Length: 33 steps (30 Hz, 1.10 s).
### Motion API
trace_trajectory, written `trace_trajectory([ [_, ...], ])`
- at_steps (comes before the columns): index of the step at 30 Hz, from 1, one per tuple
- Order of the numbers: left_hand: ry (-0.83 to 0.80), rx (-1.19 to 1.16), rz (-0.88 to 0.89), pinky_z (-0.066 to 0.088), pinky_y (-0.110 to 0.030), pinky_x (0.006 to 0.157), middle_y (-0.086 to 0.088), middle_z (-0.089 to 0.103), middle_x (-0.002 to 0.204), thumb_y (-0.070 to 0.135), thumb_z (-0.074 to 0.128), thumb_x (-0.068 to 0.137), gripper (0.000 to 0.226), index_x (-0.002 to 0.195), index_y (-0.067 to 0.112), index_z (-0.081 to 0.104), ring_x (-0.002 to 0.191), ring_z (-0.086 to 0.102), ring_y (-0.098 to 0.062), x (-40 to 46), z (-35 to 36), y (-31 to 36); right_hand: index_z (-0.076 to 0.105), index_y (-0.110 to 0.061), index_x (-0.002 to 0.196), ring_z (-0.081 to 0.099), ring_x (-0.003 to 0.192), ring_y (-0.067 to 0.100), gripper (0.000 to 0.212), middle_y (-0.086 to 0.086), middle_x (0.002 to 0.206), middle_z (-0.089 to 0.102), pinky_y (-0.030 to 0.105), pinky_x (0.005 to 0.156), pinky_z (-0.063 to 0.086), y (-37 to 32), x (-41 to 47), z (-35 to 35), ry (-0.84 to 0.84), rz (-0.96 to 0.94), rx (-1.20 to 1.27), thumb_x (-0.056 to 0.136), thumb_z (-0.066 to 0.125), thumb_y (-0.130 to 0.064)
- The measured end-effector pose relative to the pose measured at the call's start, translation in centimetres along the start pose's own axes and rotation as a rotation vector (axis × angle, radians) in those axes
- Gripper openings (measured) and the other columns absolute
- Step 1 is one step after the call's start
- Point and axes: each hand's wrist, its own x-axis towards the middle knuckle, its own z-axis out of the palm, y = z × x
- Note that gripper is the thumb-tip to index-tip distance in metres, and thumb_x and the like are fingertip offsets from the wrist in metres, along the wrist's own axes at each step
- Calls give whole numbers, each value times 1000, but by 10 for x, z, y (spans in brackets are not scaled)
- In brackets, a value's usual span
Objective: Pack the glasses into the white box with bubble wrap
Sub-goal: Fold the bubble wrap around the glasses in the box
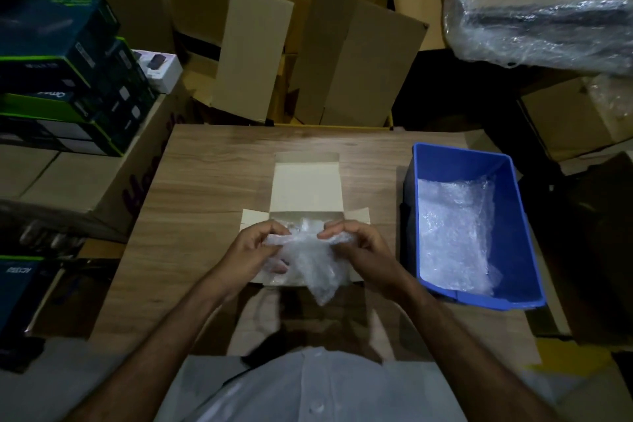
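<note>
A white box (306, 188) lies open in the middle of the wooden table (205, 181), its lid folded back away from me. Above the box's near half, my left hand (251, 250) and my right hand (356, 247) both grip a crumpled sheet of bubble wrap (308, 264). The sheet hangs down between my hands over the box's front edge. Whether glasses are inside the wrap or in the box is hidden by the sheet and my hands.
A blue plastic bin (513, 216) with more bubble wrap (455, 226) stands to the right of the box. Stacked product boxes (65, 79) sit at the left. Cardboard cartons (291, 44) pile up behind the table; a plastic-wrapped bundle (537, 3) lies at the top right.
</note>
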Motion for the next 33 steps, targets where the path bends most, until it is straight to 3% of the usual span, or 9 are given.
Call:
trace_trajectory([
  [3,-14,-150,-28,60,-30,75,-13,73,97,11,59,93,15,91,4,73,89,70,-27,-1,-3,-5,80,-23,103,61,121,19,21,5,128,66,39,100,54,0,-5,2,-34,82,-25,85,72,-31],
  [6,-57,-325,-57,55,-44,95,-23,69,121,22,50,89,41,111,-8,68,112,67,-34,-4,-5,-5,70,-12,114,69,109,26,29,9,119,70,44,89,60,1,-6,6,43,28,53,87,78,-20],
  [9,-13,-238,-30,60,-34,85,-20,69,117,15,71,87,26,108,0,71,102,68,-29,2,-3,-9,58,-24,126,71,109,24,61,7,125,67,48,87,62,9,-3,10,126,112,35,74,91,-21],
  [12,-24,-282,-10,62,-31,77,-19,66,117,-2,77,77,40,114,5,64,97,70,-25,9,-3,-8,64,-17,121,70,110,26,43,9,124,68,49,88,61,13,-2,13,69,123,43,83,83,-21],
  [17,-144,-214,-76,59,-39,94,-13,69,128,-1,72,87,55,139,14,58,117,68,-30,18,-13,-4,56,-3,116,72,98,35,26,17,114,68,46,77,63,7,1,11,57,-5,110,95,69,-11],
  [21,-240,-16,-107,56,-34,87,-12,73,119,15,67,95,32,126,7,66,107,70,-27,25,-14,-4,61,-1,110,68,87,42,14,22,108,63,42,67,62,8,13,11,83,-101,-14,97,64,-6],
  [26,-225,-8,-211,55,-32,72,-4,73,112,19,60,100,19,119,15,63,99,73,-25,35,-22,-8,79,-13,93,61,115,11,18,4,127,60,36,88,59,17,17,7,110,-9,-87,92,67,0],
  [28,-234,-99,-248,57,-35,75,-5,70,118,24,62,97,23,118,14,66,101,73,-30,38,-27,-10,81,-18,92,58,122,12,9,-7,130,61,41,94,57,24,15,6,80,71,-68,91,72,-14],
  [33,-259,-71,-271,60,-40,92,-15,73,107,18,71,91,27,112,1,68,97,73,-28,55,-31,-14,66,-16,106,68,100,17,19,-7,108,67,33,72,61,39,9,15,209,-105,-243,90,75,-12],
])
